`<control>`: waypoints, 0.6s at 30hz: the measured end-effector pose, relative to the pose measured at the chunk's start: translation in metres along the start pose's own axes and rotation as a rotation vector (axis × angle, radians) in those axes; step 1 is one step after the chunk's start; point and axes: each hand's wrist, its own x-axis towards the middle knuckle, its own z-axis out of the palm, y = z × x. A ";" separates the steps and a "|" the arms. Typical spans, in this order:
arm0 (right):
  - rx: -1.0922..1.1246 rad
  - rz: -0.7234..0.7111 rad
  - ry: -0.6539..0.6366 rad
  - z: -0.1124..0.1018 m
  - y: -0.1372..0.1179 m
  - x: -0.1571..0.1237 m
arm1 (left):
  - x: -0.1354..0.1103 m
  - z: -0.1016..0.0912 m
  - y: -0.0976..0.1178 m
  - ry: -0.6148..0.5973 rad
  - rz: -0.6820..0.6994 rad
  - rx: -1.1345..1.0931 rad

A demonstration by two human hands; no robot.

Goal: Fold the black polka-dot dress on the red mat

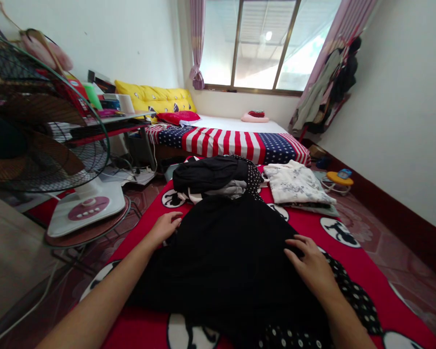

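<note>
My left hand [166,226] and right hand [308,261] rest flat, fingers spread, on the black garment [225,257], not yet folded; a dark pile [214,179] and white pile [294,186] sit folded, upper centre.

Bright daylight floods through the overexposed window [265,43]; wide-angle distortion bends the edges, focus sharp.

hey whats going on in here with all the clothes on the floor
A person has a black garment spread on a red blanket on the floor. The left hand rests at its left edge and the right hand lies flat on its right side. Beyond it sit a pile of dark folded clothes and a folded white patterned piece.
</note>
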 end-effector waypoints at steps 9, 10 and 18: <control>0.136 0.031 0.075 0.037 0.012 -0.002 | -0.092 0.080 0.069 -0.473 0.731 0.333; 0.146 0.037 0.070 0.036 0.012 -0.002 | -0.100 0.083 0.073 -0.517 0.778 0.349; 0.187 0.054 0.076 0.035 0.010 -0.001 | -0.072 0.088 0.060 -0.155 0.454 0.101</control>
